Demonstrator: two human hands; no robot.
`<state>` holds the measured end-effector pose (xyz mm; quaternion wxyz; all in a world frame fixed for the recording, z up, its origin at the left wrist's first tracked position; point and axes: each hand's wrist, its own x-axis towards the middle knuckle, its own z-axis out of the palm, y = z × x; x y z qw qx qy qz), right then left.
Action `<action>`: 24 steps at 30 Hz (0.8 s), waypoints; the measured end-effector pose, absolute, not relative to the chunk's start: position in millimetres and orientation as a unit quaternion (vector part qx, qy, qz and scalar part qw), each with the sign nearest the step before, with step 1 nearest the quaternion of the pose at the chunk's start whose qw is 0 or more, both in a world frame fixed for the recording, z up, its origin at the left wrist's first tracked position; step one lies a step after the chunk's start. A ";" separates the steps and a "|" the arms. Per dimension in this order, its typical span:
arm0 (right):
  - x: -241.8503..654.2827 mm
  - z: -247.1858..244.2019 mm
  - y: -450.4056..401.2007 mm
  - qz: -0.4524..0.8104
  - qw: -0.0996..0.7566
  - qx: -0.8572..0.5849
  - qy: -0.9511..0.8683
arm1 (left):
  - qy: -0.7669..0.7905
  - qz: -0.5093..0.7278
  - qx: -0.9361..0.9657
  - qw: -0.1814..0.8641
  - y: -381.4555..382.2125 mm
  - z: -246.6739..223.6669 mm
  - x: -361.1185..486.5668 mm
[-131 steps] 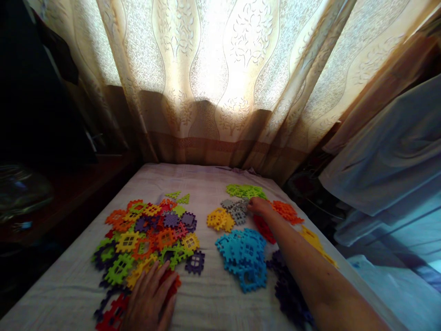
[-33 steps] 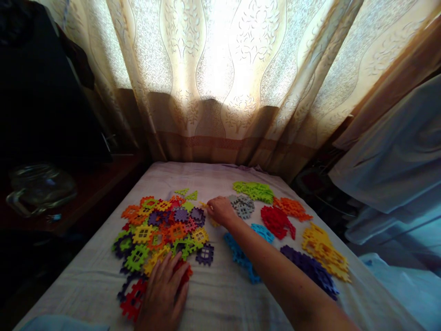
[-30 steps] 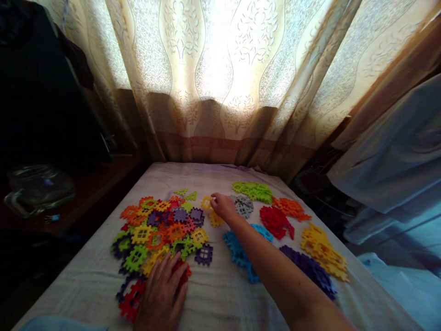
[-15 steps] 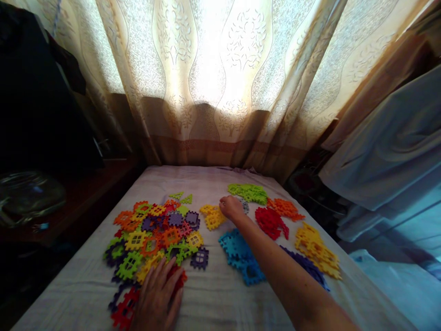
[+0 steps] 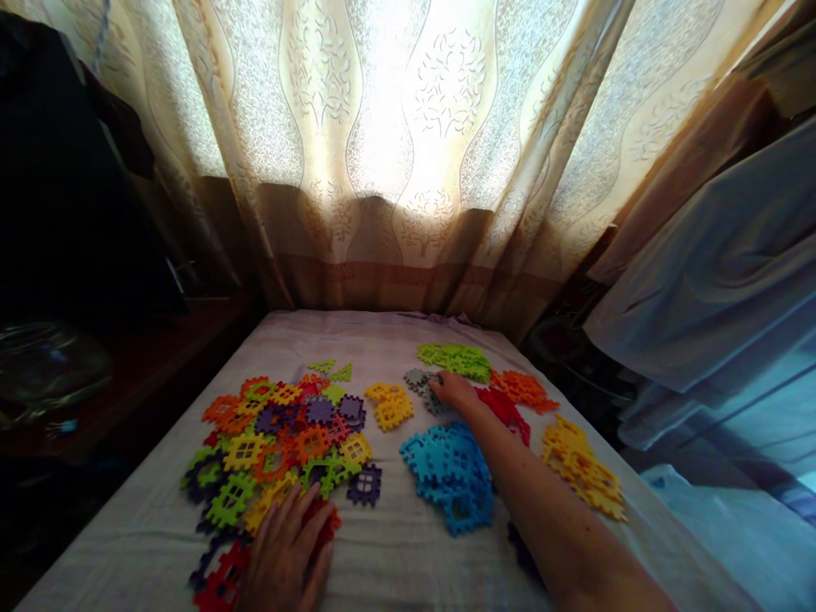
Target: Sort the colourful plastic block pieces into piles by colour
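Note:
My left hand (image 5: 288, 552) lies with its fingers spread on the near edge of a mixed pile of toothed plastic pieces (image 5: 274, 450), partly over a red one. Farther out, my right hand (image 5: 454, 393) has its fingers bent together at a small grey pile (image 5: 424, 387); what its fingertips hold, if anything, is too small to tell. Just left of the grey pieces sits a small yellow pile (image 5: 390, 405). Under the right forearm's left side are blue pieces (image 5: 450, 472). A red pile (image 5: 510, 412) is partly hidden behind the right wrist.
Green pieces (image 5: 456, 360) and orange pieces (image 5: 524, 390) lie at the far right of the cloth-covered surface (image 5: 395, 569). A larger yellow pile (image 5: 583, 467) is near its right edge. Two green triangles (image 5: 341, 373) lie beyond the mixed pile. A patterned curtain (image 5: 382, 238) hangs behind.
My right hand has moved right, from beside the small yellow pile to the grey pieces, which now show more. The view has shifted slightly. My left hand rests in the same place.

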<state>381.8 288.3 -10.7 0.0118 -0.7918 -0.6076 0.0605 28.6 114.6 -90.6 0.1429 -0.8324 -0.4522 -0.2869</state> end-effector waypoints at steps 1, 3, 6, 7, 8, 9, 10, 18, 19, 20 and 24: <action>381.2 -10.0 287.5 0.062 0.012 -0.791 -0.609 | -0.453 -0.289 -0.832 0.138 114.6 -91.0 29.0; 379.9 -7.2 285.2 0.062 0.013 -0.791 -0.609 | -0.460 -0.293 -0.829 0.124 113.6 -91.7 30.7; 376.5 -0.1 280.9 0.052 0.018 -0.791 -0.609 | -0.477 -0.293 -0.821 0.114 110.3 -90.7 34.5; 374.2 3.0 279.4 0.049 0.022 -0.788 -0.614 | -0.480 -0.292 -0.819 0.115 109.0 -89.7 35.9; 370.8 6.4 277.6 0.046 0.026 -0.782 -0.621 | -0.483 -0.289 -0.818 0.115 107.8 -88.5 37.2; 366.2 10.1 275.5 0.045 0.030 -0.775 -0.630 | -0.486 -0.287 -0.818 0.116 106.7 -87.2 38.3; 360.4 13.8 272.6 0.045 0.036 -0.765 -0.641 | -0.487 -0.286 -0.817 0.116 105.8 -85.8 39.3; 279.0 20.0 208.2 0.128 0.107 -0.640 -0.750 | -0.498 -0.278 -0.816 0.094 100.8 -77.6 42.8; 269.0 16.0 197.7 0.145 0.108 -0.631 -0.755 | -0.497 -0.278 -0.817 0.090 100.3 -76.7 43.1; 260.2 11.3 187.9 0.155 0.107 -0.626 -0.757 | -0.497 -0.278 -0.817 0.088 99.8 -76.0 43.4; 238.7 -6.6 162.6 0.144 0.090 -0.617 -0.768 | -0.503 -0.279 -0.813 0.087 98.3 -75.1 44.9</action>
